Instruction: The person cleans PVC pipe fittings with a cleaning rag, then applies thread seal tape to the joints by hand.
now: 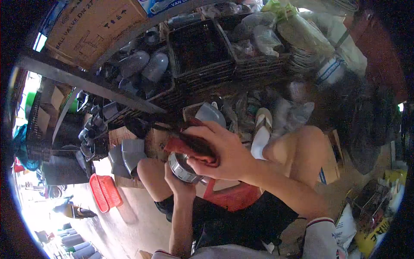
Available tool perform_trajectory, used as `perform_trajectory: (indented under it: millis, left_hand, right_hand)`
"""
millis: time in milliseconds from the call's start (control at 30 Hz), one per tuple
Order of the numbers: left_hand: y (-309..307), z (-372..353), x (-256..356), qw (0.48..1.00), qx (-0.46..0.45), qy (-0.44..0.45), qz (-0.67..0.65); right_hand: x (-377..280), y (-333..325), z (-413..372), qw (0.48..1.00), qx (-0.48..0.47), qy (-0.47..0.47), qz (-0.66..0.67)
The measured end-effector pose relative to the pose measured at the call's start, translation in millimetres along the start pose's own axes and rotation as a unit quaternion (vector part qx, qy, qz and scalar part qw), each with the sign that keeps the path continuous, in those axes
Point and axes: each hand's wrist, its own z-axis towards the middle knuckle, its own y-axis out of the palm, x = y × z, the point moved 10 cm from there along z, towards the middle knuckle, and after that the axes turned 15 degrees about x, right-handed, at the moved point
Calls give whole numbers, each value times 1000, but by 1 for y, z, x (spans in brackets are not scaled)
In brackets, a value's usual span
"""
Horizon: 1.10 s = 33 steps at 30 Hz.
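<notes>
- Hands, two: the right hand [222, 151], partly closed, grips a dark red cloth [194, 149] and bears on the fitting; the left hand [179, 185] curls around the fitting's lower side, its full finger closure hidden.
- Grey fitting [184, 172], one: round and ridged, held between the hands above the lap. Its partly covered round face points upward, toward the viewer; the axis through that face appears tilted, though its exact direction and the fitting's full length cannot be told.
- Cloth, one: bunched over the fitting's upper part.
- Red plastic object [233, 197], one: beneath the hands, between the legs.
- Red basket [105, 193], one: on the floor, left in the view.
- Rounded grey pieces [155, 67], two clearly visible: side by side, upper left.
- Printed cardboard box [92, 30], one: upper left, marked "BALL VALVE".
- Sandal [263, 118], one visible: beyond the right hand.
</notes>
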Motion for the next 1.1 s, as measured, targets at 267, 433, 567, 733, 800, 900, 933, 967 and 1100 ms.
perform_trajectory:
  millis: [267,433,567,733,800,900,933,967,1100]
  left_hand:
    - [-14,6,39,990,-1,129,-47]
    - [-8,-9,49,992,50,117,-14]
    - [-7,-10,59,984,5,179,26]
    - [-73,36,16,980,-134,48,-142]
    - [-66,36,23,984,-135,79,-90]
    - [-30,8,43,994,-25,107,2]
    - [-29,3,41,996,22,91,-2]
    - [-38,7,29,995,66,35,-66]
    - [-41,20,-6,993,38,-63,-92]
  right_hand:
    - [44,-9,-11,938,105,260,202]
    - [54,32,-52,879,-123,382,257]
    - [54,35,-58,843,-82,422,323]
    - [55,-16,-21,934,95,256,231]
    - [6,-46,-8,983,167,68,38]
    - [-3,-45,-11,991,114,74,-17]
    - [4,-42,-13,987,103,121,27]
    - [11,-41,-12,960,134,204,135]
    - [31,-17,-26,904,24,339,258]
